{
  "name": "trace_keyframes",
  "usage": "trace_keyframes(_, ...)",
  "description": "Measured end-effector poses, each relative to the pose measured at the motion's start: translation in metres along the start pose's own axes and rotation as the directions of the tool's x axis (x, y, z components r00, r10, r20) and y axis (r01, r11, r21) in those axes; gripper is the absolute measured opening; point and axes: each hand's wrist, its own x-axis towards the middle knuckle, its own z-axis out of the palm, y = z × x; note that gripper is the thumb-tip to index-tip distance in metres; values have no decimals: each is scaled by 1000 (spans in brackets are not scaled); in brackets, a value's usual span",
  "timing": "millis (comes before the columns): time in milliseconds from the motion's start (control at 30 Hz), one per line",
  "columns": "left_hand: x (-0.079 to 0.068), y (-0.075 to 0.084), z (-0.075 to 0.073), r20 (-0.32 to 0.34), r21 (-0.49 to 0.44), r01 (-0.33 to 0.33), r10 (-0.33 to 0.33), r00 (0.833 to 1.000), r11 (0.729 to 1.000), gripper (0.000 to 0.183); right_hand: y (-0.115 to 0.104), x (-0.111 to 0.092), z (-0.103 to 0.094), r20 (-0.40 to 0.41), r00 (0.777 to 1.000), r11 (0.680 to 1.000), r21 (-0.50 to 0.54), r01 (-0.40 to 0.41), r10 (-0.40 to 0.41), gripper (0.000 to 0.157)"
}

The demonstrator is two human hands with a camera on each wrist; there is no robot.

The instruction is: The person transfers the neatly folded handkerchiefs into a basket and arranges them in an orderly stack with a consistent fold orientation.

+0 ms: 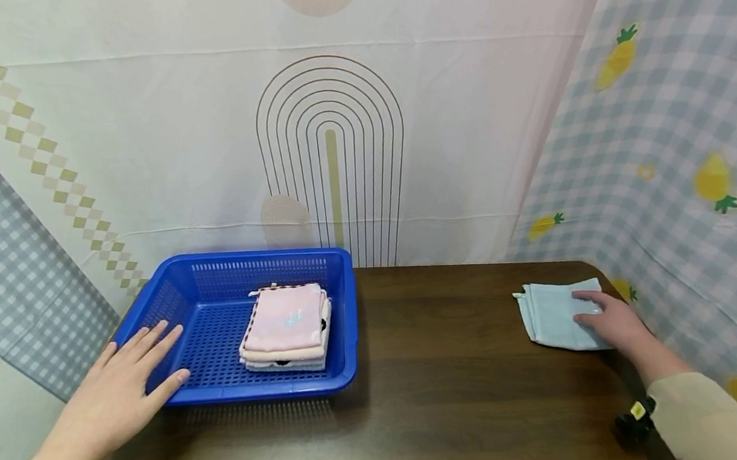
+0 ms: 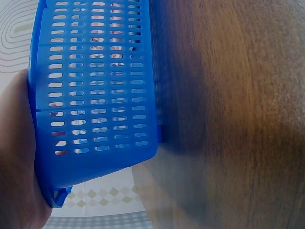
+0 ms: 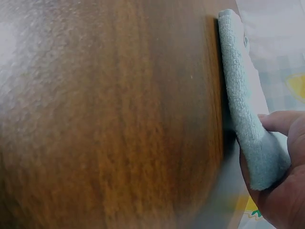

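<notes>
A light blue folded towel (image 1: 556,315) lies at the right edge of the table, with a small loop at its far left corner. My right hand (image 1: 612,320) pinches its right side; in the right wrist view the thumb (image 3: 281,121) is over the terry towel (image 3: 238,86) and part of the hand is beneath it. With fingers spread and straight, my left hand (image 1: 124,383) rests at the front left corner of a blue plastic basket (image 1: 347,322). Inside the basket sits a stack of folded towels (image 1: 287,321), a pink one on top.
The dark wooden table (image 1: 436,358) stretches between basket and towel. A patterned white cloth (image 1: 467,137) hangs behind it, and a checked cloth with pineapples (image 1: 665,229) hangs along the right side. A small black device (image 1: 634,423) is at the right wrist.
</notes>
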Motion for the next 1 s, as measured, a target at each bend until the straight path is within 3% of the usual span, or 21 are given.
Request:
trace_keyframes(767, -1, 0, 1, 3, -4, 5, -5, 1000, 1000, 75, -12, -13, 5, -106, 994, 989, 144, 34, -19, 63)
trace_keyframes(1000, 0, 0, 0, 6, 3, 7, -7, 1000, 1000, 75, -16, -17, 8, -157, 985, 979, 180, 94, -65, 59)
